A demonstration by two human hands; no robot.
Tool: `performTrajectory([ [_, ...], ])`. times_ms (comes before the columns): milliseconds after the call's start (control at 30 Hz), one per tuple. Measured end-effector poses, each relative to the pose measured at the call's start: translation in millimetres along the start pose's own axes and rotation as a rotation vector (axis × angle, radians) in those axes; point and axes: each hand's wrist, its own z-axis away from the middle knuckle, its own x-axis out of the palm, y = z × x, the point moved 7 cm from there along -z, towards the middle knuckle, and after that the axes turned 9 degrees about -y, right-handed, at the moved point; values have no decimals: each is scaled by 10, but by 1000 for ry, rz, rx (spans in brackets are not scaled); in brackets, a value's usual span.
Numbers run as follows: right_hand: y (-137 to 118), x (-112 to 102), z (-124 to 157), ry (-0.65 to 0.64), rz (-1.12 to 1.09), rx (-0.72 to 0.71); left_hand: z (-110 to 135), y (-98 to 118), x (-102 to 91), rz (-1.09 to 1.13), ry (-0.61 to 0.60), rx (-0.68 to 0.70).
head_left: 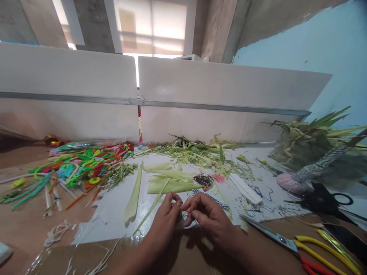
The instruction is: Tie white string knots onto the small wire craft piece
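Small pinkish piece (187,209), pinched between the two hands low in the middle of the head view, just above the white sheet (109,217) on the bench (28,229); too small to tell what kind of piece. Left hand (164,221) with fingers (175,201) closed narrow on its left end, right hand (210,217) with thumb and forefinger pressed shut on its right end, both sets of fingertips nearly touching. Probably very light and soft, easy to crush or drop, so best taken by the tips only, close to its ends, with little force. Just beside the left hand, a thin leaf strip (150,210) slanted over the sheet, likely limp, quick to bend and to split along its grain. Farther back, broad leaf pieces (169,183) and loose green scraps (195,152). Off to the left, a heap of coloured pipe cleaners (80,166). Near the right hand, scissors (286,240) with yellow and red handles, and well apart, black scissors (323,200).
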Motion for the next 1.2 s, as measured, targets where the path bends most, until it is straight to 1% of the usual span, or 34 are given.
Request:
performTrajectory([
  [67,14,25,3,-14,-122,6,10,1,38,12,-25,-7],
  [133,6,13,1,1,-165,13,14,2,54,1,-28,5],
  [300,38,-93,-8,96,-132,49,10,16,30,-34,-12,68],
  [433,166,-127,-35,114,-116,61,8,28,33,-62,-19,76],
  [533,249,-133,-46,116,-68,122,10,15,60,-99,-27,74],
  [633,241,-127,-43,107,45,175,11,-7,88,-148,-42,75],
  [700,201,-131,-39,106,148,179,7,-17,106,-164,-65,73],
  [767,182,-152,-37,125,177,167,-1,-10,107,-164,-77,75],
  [867,204,-221,-39,183,61,121,-18,9,92,-125,-83,73],
  [967,224,-297,-41,248,-40,86,-38,-9,109,-69,-125,46],
  [1067,203,-331,-37,287,-74,95,-48,-39,121,-85,-148,34],
  [1200,137,-329,-33,303,-66,96,-44,-29,107,-108,-139,67],
])
